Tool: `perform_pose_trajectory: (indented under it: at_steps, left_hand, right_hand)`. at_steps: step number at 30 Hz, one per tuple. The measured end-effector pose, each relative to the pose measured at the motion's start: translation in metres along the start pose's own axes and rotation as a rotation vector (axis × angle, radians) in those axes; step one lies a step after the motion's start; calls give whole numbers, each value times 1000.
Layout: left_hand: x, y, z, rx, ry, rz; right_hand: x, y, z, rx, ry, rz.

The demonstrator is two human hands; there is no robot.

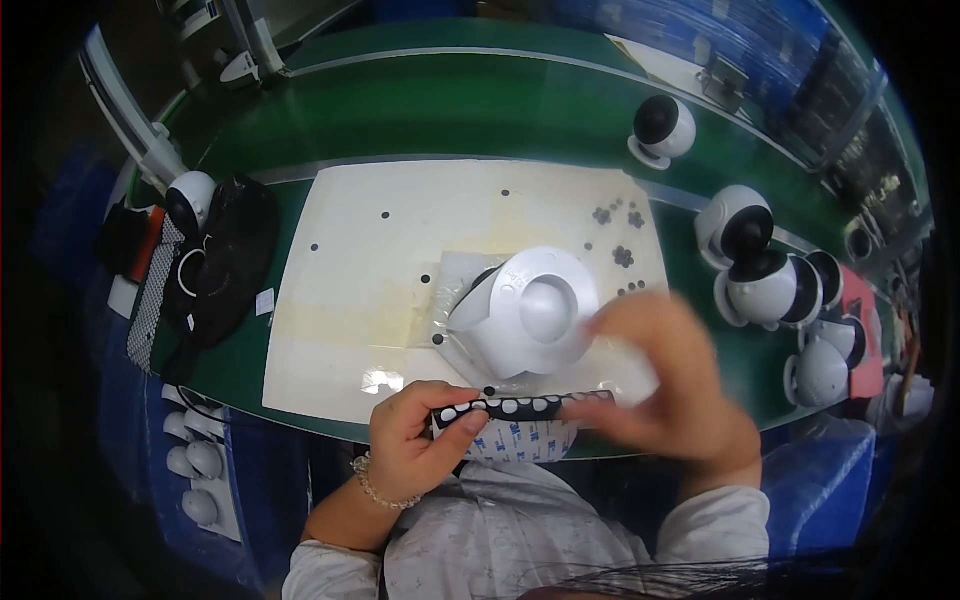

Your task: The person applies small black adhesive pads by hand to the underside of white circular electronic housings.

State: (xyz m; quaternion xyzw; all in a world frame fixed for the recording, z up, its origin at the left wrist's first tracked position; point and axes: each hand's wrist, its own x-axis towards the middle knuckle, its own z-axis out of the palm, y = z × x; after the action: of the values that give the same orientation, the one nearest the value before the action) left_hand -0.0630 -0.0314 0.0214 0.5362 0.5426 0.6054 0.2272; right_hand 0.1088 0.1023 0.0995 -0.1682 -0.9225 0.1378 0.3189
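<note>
My left hand [425,432] pinches the left end of a black strip [525,408] with a row of white round spots, like a sheet of stick-on pads. White backing paper with blue print [520,440] hangs below it, at the table's near edge. My right hand [660,390] is smeared by motion at the strip's right end; whether its fingers grip anything does not show. Just beyond the strip, a white rounded camera-like housing [545,310] lies with its ring-shaped base turned up, on a piece of pale foam or film [455,275].
A cream board [350,300] covers the green table, with small black dots [386,215] and flower-shaped clusters [623,257] on it. White-and-black camera units [745,225] stand at the right. A black bag-like item [235,260] lies left. Blue bins with white domes [200,507] stand lower left.
</note>
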Motion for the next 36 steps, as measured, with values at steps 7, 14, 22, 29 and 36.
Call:
perform_pose_trajectory:
  at_steps: [7, 14, 22, 29, 36]
  left_hand:
    - [-1, 6, 2, -76, -25, -4]
    - [-2, 11, 2, -104, -42, 22]
    - [0, 7, -4, 20, -68, 47]
    - [0, 11, 1, 90, -4, -70]
    - [1, 10, 4, 68, -104, -33]
  right_hand:
    - [-14, 6, 11, 370, -253, -141]
    - [-12, 1, 14, 726, -278, 141]
    - [-12, 14, 25, 421, -151, -262]
    - [-1, 15, 14, 114, -25, -604]
    - [-22, 2, 32, 376, -27, -332]
